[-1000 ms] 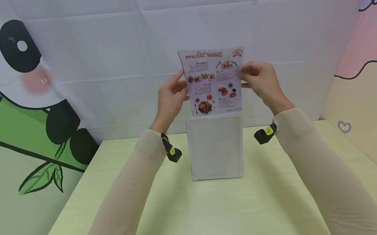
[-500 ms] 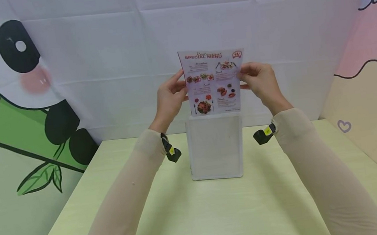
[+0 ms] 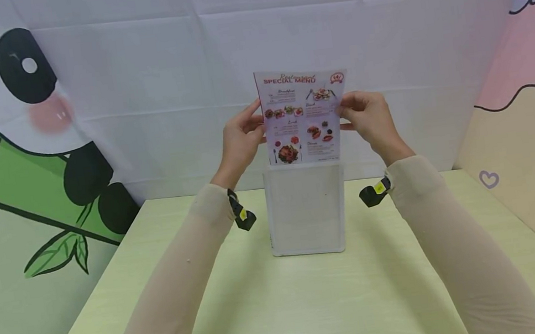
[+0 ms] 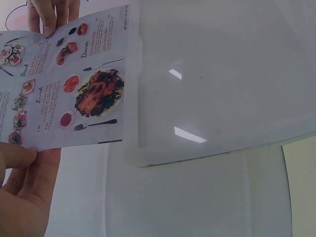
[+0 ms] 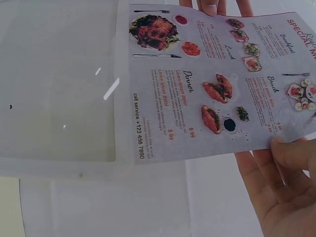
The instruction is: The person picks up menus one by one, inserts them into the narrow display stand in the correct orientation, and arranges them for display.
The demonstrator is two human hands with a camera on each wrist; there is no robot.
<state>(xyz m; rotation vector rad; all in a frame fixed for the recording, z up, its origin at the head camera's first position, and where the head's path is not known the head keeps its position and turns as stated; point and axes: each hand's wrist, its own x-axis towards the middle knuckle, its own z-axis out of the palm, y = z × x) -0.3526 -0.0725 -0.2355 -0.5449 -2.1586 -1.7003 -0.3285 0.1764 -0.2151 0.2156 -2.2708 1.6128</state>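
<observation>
A printed restaurant menu sheet [image 3: 304,118] is held upright between both hands, its text facing the head camera. My left hand [image 3: 239,142] pinches its left edge between thumb and fingers. On the opposite edge my right hand [image 3: 369,118] pinches it in the same way. Directly below the sheet stands a clear sign holder [image 3: 307,212] with a pale frame. In the right wrist view the menu's bottom edge lies along the holder's top rim [image 5: 122,98]; whether it is inside the slot I cannot tell. The holder's panel [image 4: 222,74] shows light reflections.
The holder stands on a pale yellow-green table [image 3: 285,309]. A white cloth backdrop [image 3: 137,83] hangs close behind it. Painted panels flank the table, with a panda on the left panel [image 3: 28,218] and a pink figure on the right panel [image 3: 524,57].
The menu's lower edge has shifted slightly left and down over the holder's top. My right hand has moved a little left and down with it; both hands keep their hold.
</observation>
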